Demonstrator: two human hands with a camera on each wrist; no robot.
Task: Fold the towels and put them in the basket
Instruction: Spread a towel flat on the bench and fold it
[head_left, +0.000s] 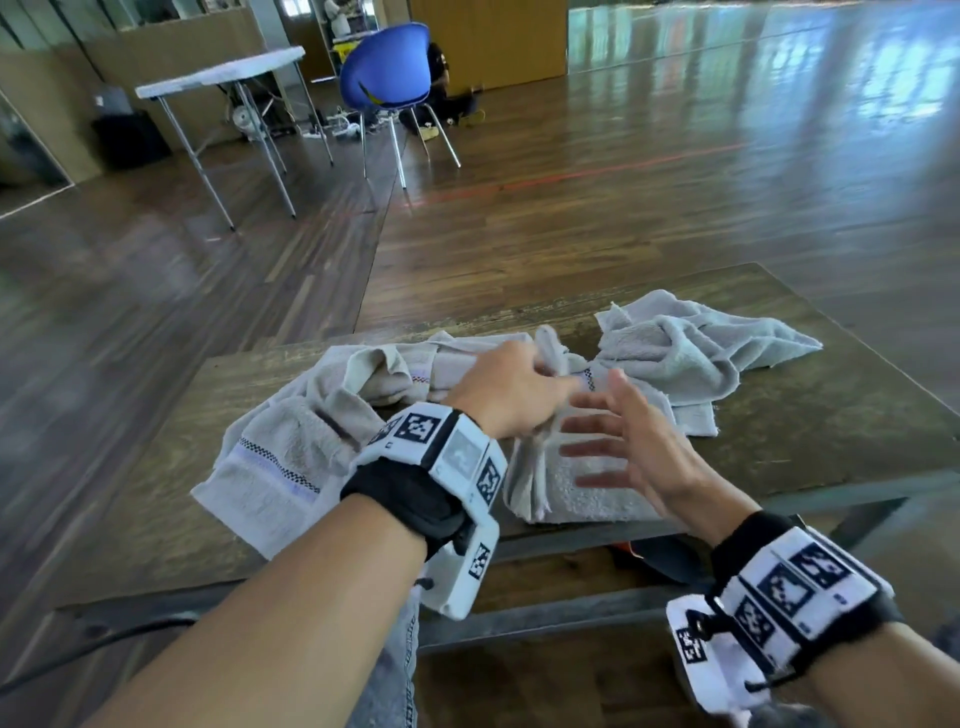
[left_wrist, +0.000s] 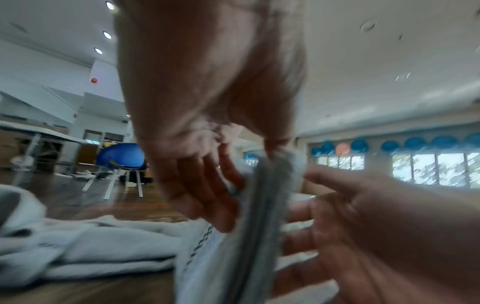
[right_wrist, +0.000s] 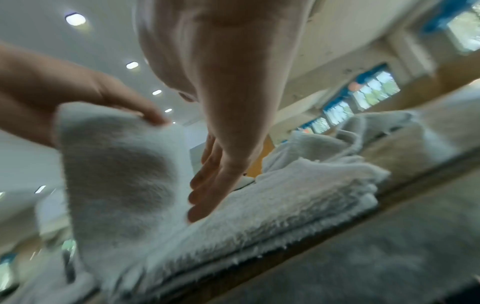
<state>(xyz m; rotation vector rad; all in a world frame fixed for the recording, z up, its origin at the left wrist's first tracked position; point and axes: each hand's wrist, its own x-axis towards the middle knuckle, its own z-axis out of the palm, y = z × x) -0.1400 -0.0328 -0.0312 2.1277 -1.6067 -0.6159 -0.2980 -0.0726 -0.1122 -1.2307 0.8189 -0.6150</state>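
Mid-fold at the wooden table (head_left: 810, 415): our left hand (head_left: 511, 387) pinches a raised flap of the partly folded grey towel (head_left: 582, 493) at the near edge, while our right hand (head_left: 636, 447) hovers open-fingered over the flat half, gripping nothing. Two crumpled towels (head_left: 691, 348) wait behind (no basket in view). Next, we judge, the flap goes over and gets smoothed.

wrists: black straps (head_left: 410, 501) | white marker-printed blocks (head_left: 795, 587) | bare forearms
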